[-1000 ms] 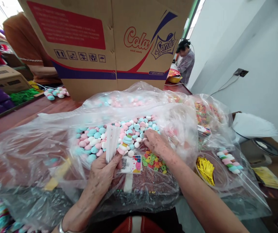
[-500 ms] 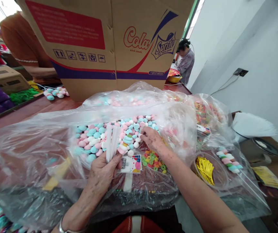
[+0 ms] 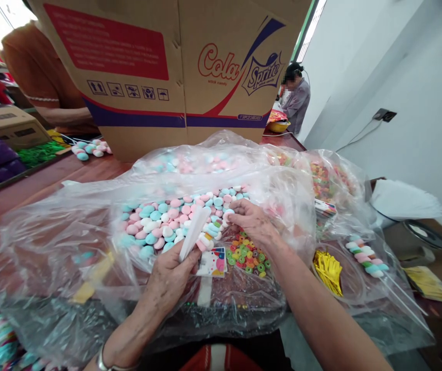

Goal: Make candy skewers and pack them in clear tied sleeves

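Note:
My left hand (image 3: 174, 268) is closed around folded white plastic sleeves (image 3: 194, 232), which stick up out of its grip. From its fingertips a short candy skewer (image 3: 209, 237) of marshmallows and a gummy ring or two runs up toward my right hand (image 3: 250, 221). The fingers of that hand pinch a white marshmallow (image 3: 227, 217) at the skewer's upper end. Behind both hands lies a spread of pink, blue and white marshmallows (image 3: 159, 219) in a clear plastic bag. Gummy rings (image 3: 247, 255) lie below my right hand, and printed cards (image 3: 213, 262) beside my left.
A large cardboard box (image 3: 136, 56) stands behind the bags. At the right are gold twist ties (image 3: 327, 272) in a round container, a finished candy skewer (image 3: 367, 256) and white sticks (image 3: 404, 198). Two people are beyond the table, one at left (image 3: 31, 67), one at right (image 3: 297, 98).
The white sleeves in my left hand have tilted to the right. My right hand has shifted slightly right, and a white marshmallow now shows in its fingers at the skewer's end.

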The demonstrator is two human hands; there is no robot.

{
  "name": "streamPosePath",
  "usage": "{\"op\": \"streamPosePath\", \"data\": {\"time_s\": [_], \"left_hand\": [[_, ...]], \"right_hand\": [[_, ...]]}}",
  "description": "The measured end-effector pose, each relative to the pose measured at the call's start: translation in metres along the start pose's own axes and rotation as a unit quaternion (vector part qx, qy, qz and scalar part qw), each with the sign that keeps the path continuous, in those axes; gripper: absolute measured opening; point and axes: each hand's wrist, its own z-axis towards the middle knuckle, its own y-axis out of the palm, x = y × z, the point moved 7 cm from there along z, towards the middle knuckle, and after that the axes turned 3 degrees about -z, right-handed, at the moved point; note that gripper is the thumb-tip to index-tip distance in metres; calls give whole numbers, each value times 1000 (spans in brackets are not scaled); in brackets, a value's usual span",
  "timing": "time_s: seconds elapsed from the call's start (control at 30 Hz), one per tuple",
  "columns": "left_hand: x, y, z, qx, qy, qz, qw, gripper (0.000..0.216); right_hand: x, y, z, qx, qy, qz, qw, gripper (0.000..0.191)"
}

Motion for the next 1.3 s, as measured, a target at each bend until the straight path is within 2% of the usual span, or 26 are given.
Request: {"op": "streamPosePath", "data": {"time_s": [0.17,0.27,0.53,0.8,0.97,1.07,1.2,1.3], "left_hand": [[3,7,1,-19,26,18,999,32],[3,10,1,-28,26,35,999,29],[4,6,2,-10,24,46,999,32],[1,8,0,-21,48,25,998,35],[4,10,-1,-19,62,30,997,38],[4,12,-1,-14,65,30,997,35],[0,14,-2,-11,68,14,998,32],[-1,14,-3,2,68,8,998,30]], "right_hand": [[-4,3,-13,-3,26,196,980,36],[-4,5,-16,15,33,249,968,36],[-14,7,-25,10,-6,243,970,27],[-11,-7,-25,27,-31,98,994,22],[-10,1,-27,3,-10,187,982,25],[-8,4,-29,19,-7,228,973,25],[-13,0,-33,57,-31,210,976,22],[-18,-1,-36,54,-39,187,980,22]]}}
